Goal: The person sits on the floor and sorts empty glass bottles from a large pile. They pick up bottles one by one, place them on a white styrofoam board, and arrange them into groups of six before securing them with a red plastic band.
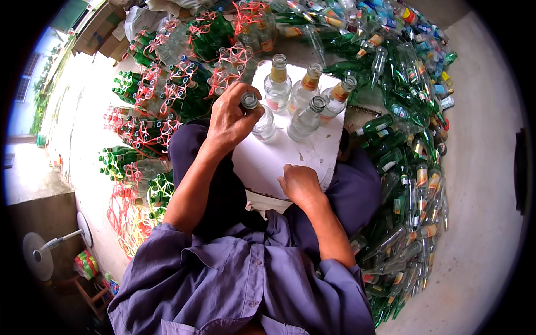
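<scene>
My left hand [234,115] grips a clear glass bottle [264,127] by its neck, thumb and fingers around it below the open mouth. The bottle stands at the left edge of a white board [268,167] between my knees. Beside it on the board are several more uncapped clear bottles: a plain one [307,121] and three with orange-yellow neck labels, at the back [278,86], in the middle [305,90] and at the right [336,98]. Near the board's front edge, my right hand [301,184] has its fingers curled in; nothing shows in it.
Bundles of green bottles [209,39] and clear bottles tied with red cord [232,67] stand at the left. Loose cords [134,226] lie nearer me. A large pile of glass bottles [402,138] curves along my right. A fan [39,255] stands at the lower left.
</scene>
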Demonstrator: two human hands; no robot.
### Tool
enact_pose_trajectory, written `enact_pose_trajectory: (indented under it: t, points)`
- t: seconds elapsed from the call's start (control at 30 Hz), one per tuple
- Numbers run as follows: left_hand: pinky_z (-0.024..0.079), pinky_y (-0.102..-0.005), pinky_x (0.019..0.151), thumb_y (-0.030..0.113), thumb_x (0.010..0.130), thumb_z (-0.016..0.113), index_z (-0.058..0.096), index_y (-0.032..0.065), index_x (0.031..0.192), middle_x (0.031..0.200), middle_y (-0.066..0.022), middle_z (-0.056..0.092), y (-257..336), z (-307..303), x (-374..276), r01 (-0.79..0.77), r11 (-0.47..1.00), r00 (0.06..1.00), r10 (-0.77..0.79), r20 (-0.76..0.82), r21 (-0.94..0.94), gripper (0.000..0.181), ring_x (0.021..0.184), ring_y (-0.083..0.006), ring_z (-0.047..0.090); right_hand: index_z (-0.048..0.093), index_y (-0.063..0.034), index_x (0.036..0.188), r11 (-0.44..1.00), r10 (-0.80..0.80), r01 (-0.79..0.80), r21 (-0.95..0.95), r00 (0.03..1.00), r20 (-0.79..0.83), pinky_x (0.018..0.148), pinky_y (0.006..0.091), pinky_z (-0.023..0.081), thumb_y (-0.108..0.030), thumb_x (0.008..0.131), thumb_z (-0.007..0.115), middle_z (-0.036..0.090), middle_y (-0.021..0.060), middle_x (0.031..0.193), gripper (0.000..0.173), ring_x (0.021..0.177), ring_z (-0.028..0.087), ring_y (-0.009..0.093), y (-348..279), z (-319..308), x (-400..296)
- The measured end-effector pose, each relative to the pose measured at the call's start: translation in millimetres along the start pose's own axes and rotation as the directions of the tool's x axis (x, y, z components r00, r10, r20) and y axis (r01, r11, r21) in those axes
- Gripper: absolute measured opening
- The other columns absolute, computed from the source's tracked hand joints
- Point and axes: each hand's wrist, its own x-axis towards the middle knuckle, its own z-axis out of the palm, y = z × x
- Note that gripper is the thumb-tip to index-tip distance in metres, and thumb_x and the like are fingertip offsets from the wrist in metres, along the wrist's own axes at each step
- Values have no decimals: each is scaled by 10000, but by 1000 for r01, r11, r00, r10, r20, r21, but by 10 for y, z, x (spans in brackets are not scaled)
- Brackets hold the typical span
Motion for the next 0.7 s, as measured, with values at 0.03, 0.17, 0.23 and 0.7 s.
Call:
enact_pose_trajectory:
  t: [0.03,0.17,0.23,0.7]
  points:
    - [443,-292,694,58,753,756,626,39,973,873,-31,551,2,7,9,-2,1000,1000,2,8,2,256,782,-128,528,648,-10,886,1000,-6,6,3,1000,-6,702,482,547,-285,886,719,696,187,789,284,773,701,376,11,9,-2]
    - [454,-302,706,33,762,761,620,41,982,880,-46,566,-15,-1,11,-44,998,999,43,19,42,262,789,-151,545,649,-11,876,1000,-3,3,-12,1000,0,695,470,553,-282,877,729,697,185,787,282,762,703,370,-24,-8,13]
    - [466,-316,722,31,767,766,621,41,983,893,-62,584,4,15,30,-103,991,994,100,38,88,260,807,-177,568,658,-23,857,999,-7,7,-37,1000,-17,678,451,567,-254,881,705,713,167,788,236,754,719,349,-3,9,5]
    - [464,-301,670,98,796,787,655,42,1089,891,-52,595,-103,270,152,-76,997,997,76,5,33,326,737,-156,537,660,-8,905,1000,2,-1,-23,999,44,719,467,563,-300,906,693,713,191,819,293,782,714,375,-23,11,27]
